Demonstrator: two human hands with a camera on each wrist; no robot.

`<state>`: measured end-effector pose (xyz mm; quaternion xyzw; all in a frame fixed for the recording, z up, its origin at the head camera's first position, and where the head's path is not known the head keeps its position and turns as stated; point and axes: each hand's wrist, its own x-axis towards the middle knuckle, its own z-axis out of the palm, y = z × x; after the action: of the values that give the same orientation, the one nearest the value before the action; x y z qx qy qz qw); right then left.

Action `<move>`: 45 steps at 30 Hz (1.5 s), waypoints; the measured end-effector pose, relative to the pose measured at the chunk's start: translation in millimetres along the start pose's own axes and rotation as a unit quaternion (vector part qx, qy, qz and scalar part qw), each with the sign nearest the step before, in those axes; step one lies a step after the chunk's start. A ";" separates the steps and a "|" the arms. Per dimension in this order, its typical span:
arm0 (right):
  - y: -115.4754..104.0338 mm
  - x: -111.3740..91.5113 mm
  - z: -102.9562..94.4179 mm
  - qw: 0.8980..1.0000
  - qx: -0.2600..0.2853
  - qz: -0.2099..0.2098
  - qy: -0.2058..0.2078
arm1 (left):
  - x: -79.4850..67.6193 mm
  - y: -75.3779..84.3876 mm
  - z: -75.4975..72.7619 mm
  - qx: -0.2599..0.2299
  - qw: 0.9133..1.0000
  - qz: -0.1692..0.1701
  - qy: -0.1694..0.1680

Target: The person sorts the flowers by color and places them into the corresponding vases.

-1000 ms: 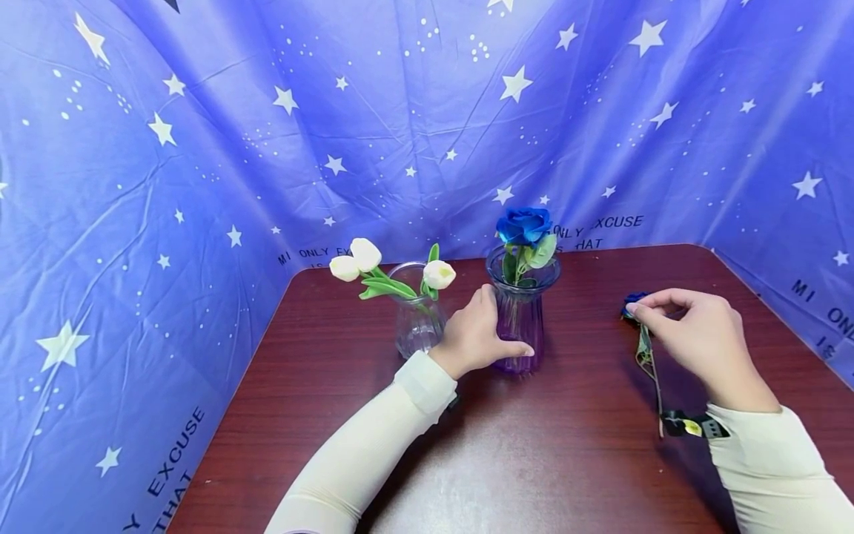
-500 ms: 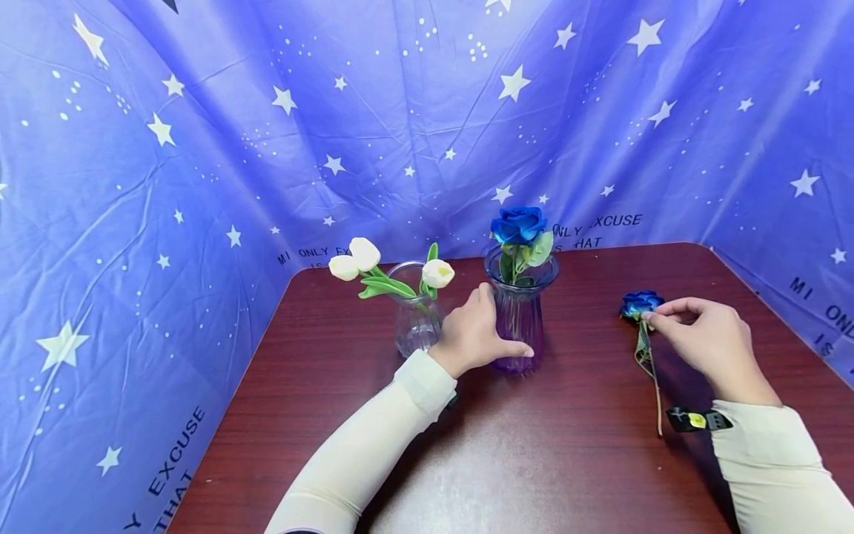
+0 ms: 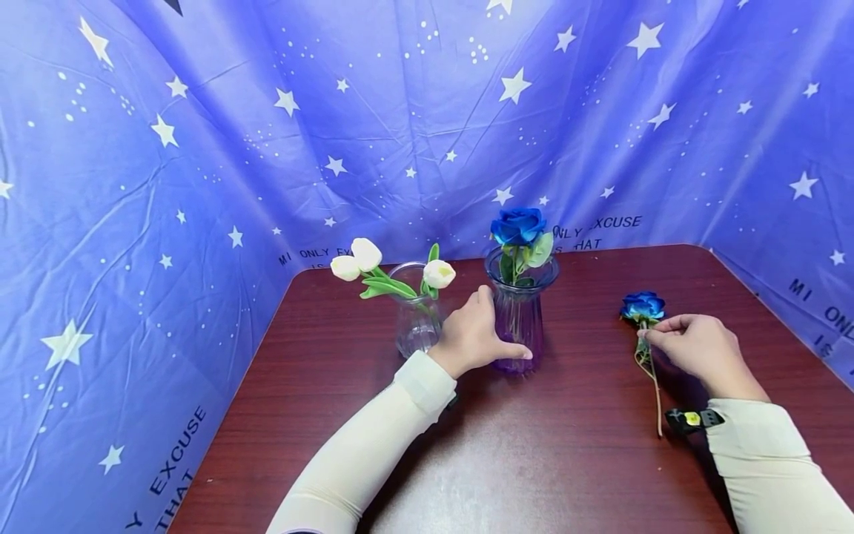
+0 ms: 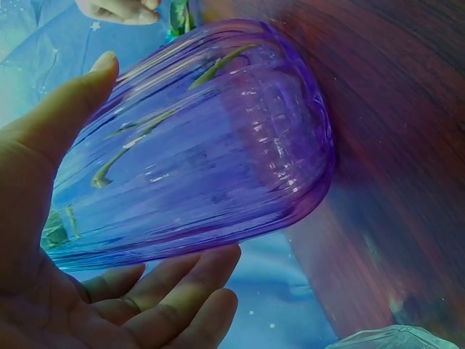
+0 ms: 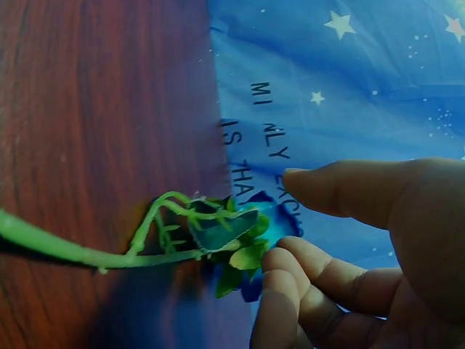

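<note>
In the head view my left hand (image 3: 470, 334) holds the ribbed purple glass vase (image 3: 519, 326) low on its body. The left wrist view shows the thumb along one side of the vase (image 4: 196, 160) and fingers along the other; stems show through the glass. A blue rose (image 3: 519, 226) stands in this vase. My right hand (image 3: 700, 348) is at a second blue rose (image 3: 643, 305), fingertips close by the stem just below the bloom. In the right wrist view, thumb and fingers stand apart, beside the rose's green leaves (image 5: 247, 254). Its stem points toward the near side.
A clear glass vase (image 3: 416, 326) with white tulips (image 3: 365, 254) stands left of the purple one, close to my left wrist. All stand on a dark red wooden table (image 3: 534, 460). A blue star-printed cloth (image 3: 414, 111) hangs behind and at both sides.
My right hand has moved from the second rose's bloom down toward its upper stem, uncovering the bloom. The rose's stem end stays in about the same spot. My left hand keeps its place on the vase.
</note>
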<state>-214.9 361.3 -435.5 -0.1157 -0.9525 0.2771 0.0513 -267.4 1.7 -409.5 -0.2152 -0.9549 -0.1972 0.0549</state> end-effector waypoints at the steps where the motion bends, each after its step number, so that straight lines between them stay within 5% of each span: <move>1: 1.0 0.2 0.7 1.000 0.000 0.001 -0.007 | 0.0 -0.3 0.2 -0.003 1.000 0.000 -0.001; 30: 8.7 3.0 13.4 0.996 0.048 0.008 -0.069 | -1.6 -4.5 3.2 -0.008 1.000 0.014 -0.004; 45: 10.9 6.0 11.7 0.997 0.000 0.024 -0.079 | -4.6 -4.9 3.7 -0.037 0.999 0.002 -0.016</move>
<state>-220.5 365.7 -451.0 -0.1161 -0.9505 0.2866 -0.0302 -265.5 -2.7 -415.5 -0.2223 -0.9472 -0.2289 0.0324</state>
